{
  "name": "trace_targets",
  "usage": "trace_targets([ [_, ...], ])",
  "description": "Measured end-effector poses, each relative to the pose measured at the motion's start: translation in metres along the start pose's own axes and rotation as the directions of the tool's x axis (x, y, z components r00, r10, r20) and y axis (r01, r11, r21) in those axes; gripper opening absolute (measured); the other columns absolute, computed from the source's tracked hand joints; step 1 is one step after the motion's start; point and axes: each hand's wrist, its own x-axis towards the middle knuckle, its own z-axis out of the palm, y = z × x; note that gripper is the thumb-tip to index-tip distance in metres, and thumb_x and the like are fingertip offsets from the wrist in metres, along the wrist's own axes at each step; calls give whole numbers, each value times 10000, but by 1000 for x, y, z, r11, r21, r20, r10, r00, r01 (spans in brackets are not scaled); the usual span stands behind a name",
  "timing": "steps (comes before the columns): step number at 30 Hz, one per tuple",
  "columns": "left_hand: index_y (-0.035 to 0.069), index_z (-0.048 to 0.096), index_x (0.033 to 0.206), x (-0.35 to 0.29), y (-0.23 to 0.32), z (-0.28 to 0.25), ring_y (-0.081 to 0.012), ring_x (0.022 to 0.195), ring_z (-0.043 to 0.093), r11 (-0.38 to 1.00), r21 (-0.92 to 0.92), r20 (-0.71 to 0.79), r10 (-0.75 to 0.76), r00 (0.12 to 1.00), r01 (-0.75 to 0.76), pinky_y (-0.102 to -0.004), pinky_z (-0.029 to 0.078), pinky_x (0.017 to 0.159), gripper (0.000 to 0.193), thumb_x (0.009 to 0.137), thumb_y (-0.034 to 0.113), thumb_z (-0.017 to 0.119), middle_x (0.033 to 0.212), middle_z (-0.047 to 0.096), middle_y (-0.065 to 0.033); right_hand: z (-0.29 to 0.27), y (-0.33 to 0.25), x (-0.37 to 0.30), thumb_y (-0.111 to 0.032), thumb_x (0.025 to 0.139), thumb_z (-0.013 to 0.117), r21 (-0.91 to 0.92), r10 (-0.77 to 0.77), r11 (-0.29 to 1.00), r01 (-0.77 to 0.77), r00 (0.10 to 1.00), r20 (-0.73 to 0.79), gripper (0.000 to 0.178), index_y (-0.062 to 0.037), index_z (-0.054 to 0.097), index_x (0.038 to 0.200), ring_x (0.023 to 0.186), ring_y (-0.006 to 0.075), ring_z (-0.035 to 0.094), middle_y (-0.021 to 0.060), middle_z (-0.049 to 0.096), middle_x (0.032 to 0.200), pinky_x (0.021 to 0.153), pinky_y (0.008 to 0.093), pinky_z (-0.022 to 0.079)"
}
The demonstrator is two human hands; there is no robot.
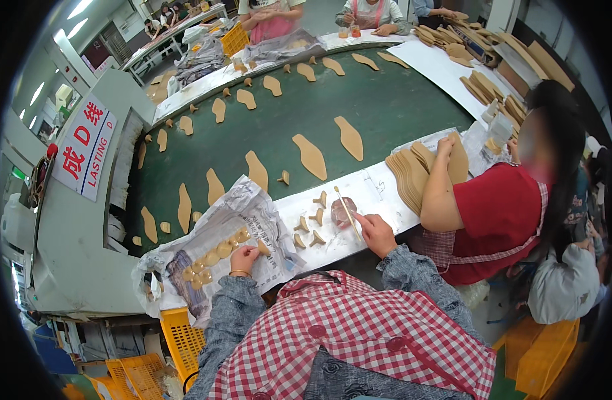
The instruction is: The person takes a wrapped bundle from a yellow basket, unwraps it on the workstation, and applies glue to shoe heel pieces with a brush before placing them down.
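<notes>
Tan, flared heel-shaped piece (263, 248) sits at the fingertips of the left hand (244, 259) in the head view, pinched between thumb and finger above the crumpled, printed newspaper (249, 200). The right hand (376, 233) has its fingers at a thin, pale stick-like brush (346, 212) slanting across a round, reddish translucent dish (342, 215); whether it grips the brush or merely touches it, I cannot tell. For good work, I would pinch the piece lightly by its edges, turn its broad face toward the brush, load the tip sparingly and keep drips over the paper. Shiny amber round pieces (224, 250) lie in rows on that paper, so the left wrist should stay lifted. Five similar tan, stemmed pieces (317, 238) stand or lie on the white tabletop (289, 208), left of the dish. Beyond spreads a wide green belt surface (399, 107) bearing tan sole-shaped sheets (310, 157). On the right, a co-worker in a red top (489, 207) handles stacked tan sheets (406, 180); yellow plastic crates (184, 340) stand below the left end.
</notes>
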Motion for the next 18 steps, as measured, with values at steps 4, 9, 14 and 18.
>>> trace_targets([
  [4,34,634,709,-14,27,-2,-228,635,563,753,580,80,326,942,-310,-358,439,582,145,717,179,635,730,612,-89,8,8,-3,-5,677,574,-93,-114,988,126,986,125,505,-160,544,1157,709,222,525,57,530,763,624,324,458],
  [9,71,618,675,-20,25,-9,-285,734,536,376,830,206,480,853,-412,-403,420,655,137,658,203,653,680,548,-88,15,9,5,-7,654,575,-103,-205,968,227,961,188,510,-156,555,1141,677,219,516,50,531,745,597,319,448],
  [14,74,607,696,-20,21,-1,-295,722,522,354,843,169,541,824,-405,-393,421,665,138,656,198,652,712,538,-103,19,8,8,-44,696,620,-50,-259,962,270,953,158,384,-129,597,1070,641,212,526,59,553,742,569,308,447],
  [18,79,609,677,-19,18,1,-283,712,533,418,835,91,536,839,-358,-409,414,643,130,654,199,653,684,547,-89,9,-2,14,-33,715,616,-73,-264,958,276,954,140,350,-92,596,1060,642,210,532,66,581,779,563,317,446],
])
